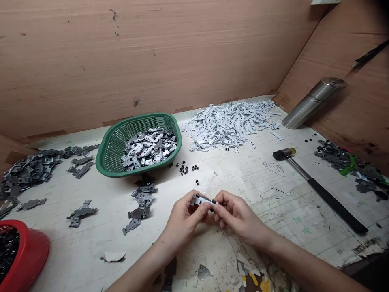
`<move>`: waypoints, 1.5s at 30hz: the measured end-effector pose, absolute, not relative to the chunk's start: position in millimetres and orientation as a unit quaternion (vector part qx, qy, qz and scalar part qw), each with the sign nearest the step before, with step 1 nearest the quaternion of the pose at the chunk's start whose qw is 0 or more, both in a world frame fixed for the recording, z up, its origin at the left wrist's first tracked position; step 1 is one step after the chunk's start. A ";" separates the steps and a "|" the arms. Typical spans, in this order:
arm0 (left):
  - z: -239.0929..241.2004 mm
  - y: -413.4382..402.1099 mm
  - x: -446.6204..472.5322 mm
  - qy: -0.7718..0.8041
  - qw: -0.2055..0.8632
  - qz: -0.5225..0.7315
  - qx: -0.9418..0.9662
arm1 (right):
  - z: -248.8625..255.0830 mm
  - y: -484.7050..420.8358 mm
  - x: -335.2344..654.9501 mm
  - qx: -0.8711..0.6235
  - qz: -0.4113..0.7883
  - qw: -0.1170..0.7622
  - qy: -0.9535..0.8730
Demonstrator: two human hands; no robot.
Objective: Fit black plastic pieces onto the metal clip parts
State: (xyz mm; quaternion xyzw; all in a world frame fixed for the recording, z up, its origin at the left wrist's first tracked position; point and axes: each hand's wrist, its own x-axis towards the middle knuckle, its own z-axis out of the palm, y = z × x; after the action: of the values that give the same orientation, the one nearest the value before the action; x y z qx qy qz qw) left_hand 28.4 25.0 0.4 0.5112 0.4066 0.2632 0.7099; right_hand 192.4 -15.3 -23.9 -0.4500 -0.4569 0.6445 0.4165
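Observation:
Both hands meet over the front middle of the worktop around a small toy race car (203, 200) with a white underside, grey body and black wheels. My left hand (186, 215) grips its left part between thumb and fingers. At the car's right end, my right hand (232, 211) pinches near a black wheel; the exact contact is partly hidden by the fingers. Beyond the hands lie several loose black wheel pairs (184, 168). To the left of them a green basket (106, 162) holds many similar white, grey and black toy cars.
White plastic strips (227, 125) are heaped at the back. Grey car bodies (30, 172) lie at left, more (141, 205) below the basket. A red container (36, 251) of black parts stands front left. On the right are a hammer (319, 188), a steel flask (313, 103) and scraps (343, 160).

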 end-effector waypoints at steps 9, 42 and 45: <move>3.7 29.4 25.0 0.406 0.688 0.264 0.540 | -24.0 -12.9 185.9 -0.440 0.650 0.418 -0.457; 18.3 23.2 16.0 0.361 0.504 0.284 0.732 | 0.6 1.5 194.6 -0.415 0.664 0.390 -0.484; 16.1 23.4 17.5 0.393 0.518 0.272 0.709 | -5.6 0.4 190.9 -0.428 0.635 0.413 -0.493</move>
State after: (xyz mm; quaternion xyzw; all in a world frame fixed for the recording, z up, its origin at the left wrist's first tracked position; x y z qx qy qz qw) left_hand 17.5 23.4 16.1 0.7091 0.3934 0.2722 0.5180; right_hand 190.9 0.4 -5.6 -0.4280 -0.4929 0.6353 0.4125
